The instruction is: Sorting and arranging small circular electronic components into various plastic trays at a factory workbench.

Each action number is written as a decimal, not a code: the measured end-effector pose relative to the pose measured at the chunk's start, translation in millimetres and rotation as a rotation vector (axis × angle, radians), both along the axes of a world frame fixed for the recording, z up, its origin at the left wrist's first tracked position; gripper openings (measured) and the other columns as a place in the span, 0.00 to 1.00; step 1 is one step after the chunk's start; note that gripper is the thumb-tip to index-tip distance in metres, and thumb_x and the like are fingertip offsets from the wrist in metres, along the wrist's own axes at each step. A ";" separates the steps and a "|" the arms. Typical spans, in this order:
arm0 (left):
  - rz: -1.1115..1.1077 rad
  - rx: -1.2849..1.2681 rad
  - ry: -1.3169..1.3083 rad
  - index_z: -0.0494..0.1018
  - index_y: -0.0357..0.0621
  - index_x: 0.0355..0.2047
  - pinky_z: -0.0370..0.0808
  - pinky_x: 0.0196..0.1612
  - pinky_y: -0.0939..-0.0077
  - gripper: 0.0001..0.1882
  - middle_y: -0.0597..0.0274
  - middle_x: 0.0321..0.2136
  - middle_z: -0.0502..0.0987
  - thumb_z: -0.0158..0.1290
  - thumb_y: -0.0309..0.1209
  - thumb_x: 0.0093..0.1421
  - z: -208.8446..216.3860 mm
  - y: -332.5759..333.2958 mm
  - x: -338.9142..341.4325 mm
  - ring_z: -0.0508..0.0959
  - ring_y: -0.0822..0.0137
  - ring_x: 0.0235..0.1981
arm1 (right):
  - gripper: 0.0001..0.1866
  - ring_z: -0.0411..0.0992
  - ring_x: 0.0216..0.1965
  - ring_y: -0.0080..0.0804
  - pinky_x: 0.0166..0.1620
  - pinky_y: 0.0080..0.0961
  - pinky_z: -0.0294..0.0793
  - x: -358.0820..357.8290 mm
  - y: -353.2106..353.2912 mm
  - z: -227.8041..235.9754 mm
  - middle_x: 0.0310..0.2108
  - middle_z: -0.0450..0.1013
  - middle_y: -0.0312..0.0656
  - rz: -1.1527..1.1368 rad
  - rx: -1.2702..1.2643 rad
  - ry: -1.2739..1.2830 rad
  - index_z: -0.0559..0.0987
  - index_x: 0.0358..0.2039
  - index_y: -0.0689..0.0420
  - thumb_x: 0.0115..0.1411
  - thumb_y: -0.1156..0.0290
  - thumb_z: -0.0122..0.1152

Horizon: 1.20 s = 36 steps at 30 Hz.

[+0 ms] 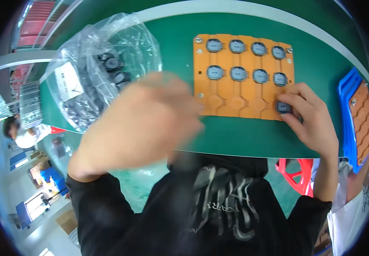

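An orange tray (248, 91) with shaped recesses lies on the green table. Small dark round parts (238, 73) with grey faces fill its two far rows. In the near row, three recesses show bare orange. My right hand (310, 113) pinches another dark round part (283, 107) between thumb and fingers, at the right end of that near row. Whether this part is fully seated cannot be seen. My left hand (146, 121) is smeared by motion, between the tray and a clear plastic bag (139, 40); its fingers are too blurred to read. More dark round parts (112, 64) lie inside the bag.
A white label (68, 81) is on the bag. Stacked blue trays (347, 115) stand at the table's right edge, with another orange tray (363, 117) on them. A red stool (296, 175) is below the table's near edge. Another person (26, 134) is far left.
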<state>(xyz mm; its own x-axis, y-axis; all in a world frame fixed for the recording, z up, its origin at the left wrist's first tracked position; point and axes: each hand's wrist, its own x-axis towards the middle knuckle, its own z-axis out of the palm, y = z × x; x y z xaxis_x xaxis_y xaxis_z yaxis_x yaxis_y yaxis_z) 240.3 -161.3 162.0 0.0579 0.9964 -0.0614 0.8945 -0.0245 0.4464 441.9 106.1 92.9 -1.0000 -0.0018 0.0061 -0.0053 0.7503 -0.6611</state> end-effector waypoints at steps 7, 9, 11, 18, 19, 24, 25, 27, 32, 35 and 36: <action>0.525 -0.014 0.167 0.79 0.38 0.38 0.71 0.45 0.61 0.14 0.56 0.35 0.75 0.64 0.24 0.50 -24.3 -95.4 -17.3 0.73 0.52 0.40 | 0.17 0.76 0.36 0.47 0.36 0.38 0.76 -20.0 -2.1 0.7 0.39 0.73 0.45 0.132 0.092 0.102 0.79 0.39 0.63 0.46 0.80 0.70; 0.493 -0.024 0.101 0.79 0.38 0.39 0.71 0.47 0.62 0.16 0.55 0.36 0.75 0.66 0.24 0.49 -27.9 -94.0 -9.4 0.73 0.52 0.41 | 0.17 0.76 0.36 0.47 0.37 0.38 0.76 -20.5 -0.8 1.9 0.39 0.73 0.45 0.129 0.082 0.095 0.79 0.39 0.63 0.46 0.80 0.70; 0.515 -0.074 0.136 0.78 0.38 0.39 0.71 0.45 0.60 0.16 0.56 0.35 0.74 0.66 0.24 0.49 -32.0 -89.7 -4.7 0.72 0.52 0.39 | 0.17 0.76 0.35 0.46 0.36 0.37 0.76 -19.6 0.7 3.4 0.37 0.72 0.45 0.088 0.033 0.010 0.79 0.39 0.62 0.46 0.79 0.71; 0.568 -0.174 0.037 0.75 0.36 0.36 0.71 0.46 0.56 0.09 0.48 0.34 0.73 0.57 0.18 0.53 -26.3 -99.8 -23.9 0.74 0.45 0.42 | 0.17 0.75 0.32 0.47 0.34 0.37 0.75 -19.4 -9.0 4.7 0.36 0.74 0.45 0.113 0.248 0.069 0.79 0.41 0.61 0.48 0.77 0.71; 0.562 -0.181 0.074 0.75 0.36 0.36 0.72 0.45 0.56 0.09 0.47 0.35 0.73 0.56 0.17 0.53 -25.4 -99.1 -26.2 0.74 0.44 0.42 | 0.17 0.75 0.32 0.47 0.34 0.37 0.75 -18.7 -6.2 1.5 0.36 0.74 0.45 0.094 0.272 0.049 0.79 0.41 0.61 0.48 0.77 0.71; 0.599 0.029 0.049 0.74 0.34 0.37 0.74 0.38 0.66 0.08 0.50 0.34 0.74 0.54 0.14 0.56 -5.8 -76.5 -20.9 0.76 0.52 0.34 | 0.18 0.76 0.32 0.44 0.34 0.36 0.74 -14.2 -2.5 -5.8 0.33 0.74 0.44 0.088 0.158 0.125 0.80 0.41 0.61 0.49 0.74 0.73; 0.639 0.105 0.039 0.74 0.34 0.37 0.75 0.37 0.68 0.08 0.51 0.34 0.75 0.54 0.14 0.56 -2.5 -67.6 -13.1 0.77 0.55 0.33 | 0.19 0.76 0.32 0.44 0.34 0.36 0.74 -12.8 -3.2 -5.4 0.33 0.73 0.44 0.075 0.177 0.113 0.81 0.42 0.60 0.48 0.73 0.74; 0.586 0.185 -0.001 0.74 0.34 0.37 0.75 0.37 0.71 0.10 0.52 0.35 0.75 0.54 0.13 0.55 -6.2 -43.5 -3.0 0.77 0.61 0.33 | 0.19 0.75 0.31 0.40 0.33 0.34 0.74 -11.1 -1.1 -3.1 0.32 0.73 0.42 0.061 0.174 0.099 0.81 0.43 0.60 0.48 0.73 0.74; 0.331 0.486 -0.048 0.74 0.35 0.37 0.76 0.39 0.67 0.13 0.52 0.38 0.75 0.60 0.14 0.51 -57.6 4.7 23.4 0.78 0.52 0.37 | 0.17 0.67 0.27 0.24 0.32 0.18 0.67 -11.5 14.5 -12.2 0.29 0.69 0.36 -0.299 -0.072 0.137 0.82 0.45 0.60 0.55 0.73 0.72; 0.223 0.438 -0.046 0.73 0.36 0.35 0.75 0.41 0.65 0.12 0.53 0.38 0.75 0.62 0.17 0.51 -80.3 -0.5 19.1 0.77 0.52 0.40 | 0.16 0.71 0.41 0.31 0.46 0.26 0.72 -8.8 27.4 -26.9 0.42 0.73 0.43 -0.553 0.176 0.177 0.80 0.50 0.60 0.61 0.70 0.66; 0.138 0.400 -0.008 0.73 0.37 0.34 0.74 0.43 0.64 0.11 0.54 0.38 0.75 0.63 0.19 0.50 -83.7 -2.5 17.0 0.77 0.53 0.41 | 0.16 0.71 0.41 0.31 0.46 0.26 0.72 -6.1 25.8 -34.1 0.42 0.73 0.43 -0.551 0.172 0.176 0.80 0.50 0.60 0.61 0.70 0.66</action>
<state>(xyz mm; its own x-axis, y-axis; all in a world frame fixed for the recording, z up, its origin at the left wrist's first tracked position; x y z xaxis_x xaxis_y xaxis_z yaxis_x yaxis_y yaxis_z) 257.3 -163.8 78.3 -0.0791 0.9400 0.3319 0.8979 -0.0775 0.4333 435.9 131.9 58.8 -0.8380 0.5004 0.2176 0.3158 0.7700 -0.5544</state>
